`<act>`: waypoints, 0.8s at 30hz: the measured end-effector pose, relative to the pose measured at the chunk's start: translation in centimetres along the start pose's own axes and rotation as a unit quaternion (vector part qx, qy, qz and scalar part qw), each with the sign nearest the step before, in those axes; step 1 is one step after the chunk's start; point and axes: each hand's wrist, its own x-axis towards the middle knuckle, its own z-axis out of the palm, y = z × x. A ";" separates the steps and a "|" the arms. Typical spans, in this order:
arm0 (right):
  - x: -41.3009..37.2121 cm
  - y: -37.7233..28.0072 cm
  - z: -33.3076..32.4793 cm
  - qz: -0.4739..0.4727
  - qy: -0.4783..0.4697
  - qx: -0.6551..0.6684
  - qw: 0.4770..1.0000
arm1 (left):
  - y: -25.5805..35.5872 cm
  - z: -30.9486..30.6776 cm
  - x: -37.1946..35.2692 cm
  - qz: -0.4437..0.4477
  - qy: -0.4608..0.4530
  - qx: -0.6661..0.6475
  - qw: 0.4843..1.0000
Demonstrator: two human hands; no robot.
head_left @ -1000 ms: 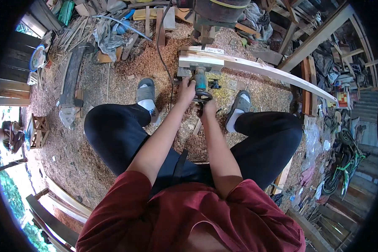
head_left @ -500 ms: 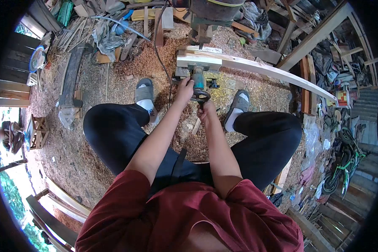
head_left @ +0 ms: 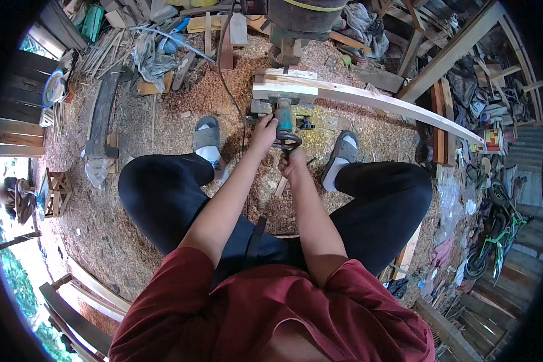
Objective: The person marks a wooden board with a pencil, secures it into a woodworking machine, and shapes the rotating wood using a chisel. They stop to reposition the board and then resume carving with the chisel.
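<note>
A dark handwheel [head_left: 288, 141] sits at the near end of a green metal vise [head_left: 285, 118] in front of me. My right hand [head_left: 293, 164] is closed at the wheel's near edge, around what looks like its handle. Against the left side of the green body rests my left hand [head_left: 263, 134], its fingers curled and partly hidden. Beyond the vise jaw lies a pale wooden beam [head_left: 380, 101], running off to the right. A shorter wood block [head_left: 285, 90] is against the jaw at the beam's left end.
Above the beam stands a dark machine [head_left: 301, 18], with a black cable [head_left: 228, 90] hanging to its left. Wood shavings cover the ground. My sandalled feet flank the vise. Planks and scraps lie around, and a green motorbike [head_left: 492, 241] is at far right.
My right hand has shifted slightly left and down at the handwheel, and its wrist has turned a little. My left hand stays by the green body. The beam looks unmoved.
</note>
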 end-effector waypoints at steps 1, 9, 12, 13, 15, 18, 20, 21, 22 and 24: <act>-0.1 -0.2 -0.1 0.012 -0.023 0.025 0.999 | 0.3 -0.1 -0.2 0.000 0.000 0.001 1.000; 0.5 -0.2 0.3 0.094 -0.113 0.133 0.980 | 0.3 -0.4 -0.2 -0.001 -0.020 0.004 1.000; 0.7 0.1 0.5 0.092 -0.119 0.132 0.980 | 0.1 -0.4 -0.1 -0.014 -0.014 0.017 1.000; 1.0 0.2 0.6 0.083 -0.099 0.125 0.984 | 0.0 -0.4 -0.1 -0.015 -0.015 0.017 1.000; 1.4 0.3 0.5 0.073 -0.079 0.117 0.987 | 0.0 -0.5 0.0 -0.011 -0.025 0.015 1.000; 1.5 0.1 0.0 0.069 -0.106 0.095 0.987 | 0.0 -0.6 0.0 -0.003 -0.029 0.037 0.999; 1.1 -0.1 -0.1 0.060 -0.124 0.026 0.990 | -0.2 -0.7 0.1 0.011 -0.025 0.076 0.997; 0.2 -0.2 0.1 0.053 -0.106 0.015 0.993 | 0.0 -0.8 0.5 0.025 -0.020 0.116 0.993; -0.5 -0.4 0.2 0.048 -0.111 0.013 0.993 | 1.1 -1.1 0.2 0.032 -0.018 0.115 0.993; -1.9 -1.0 0.3 -0.003 -0.015 -0.103 0.995 | 3.8 -2.2 -0.8 0.040 -0.081 0.329 0.940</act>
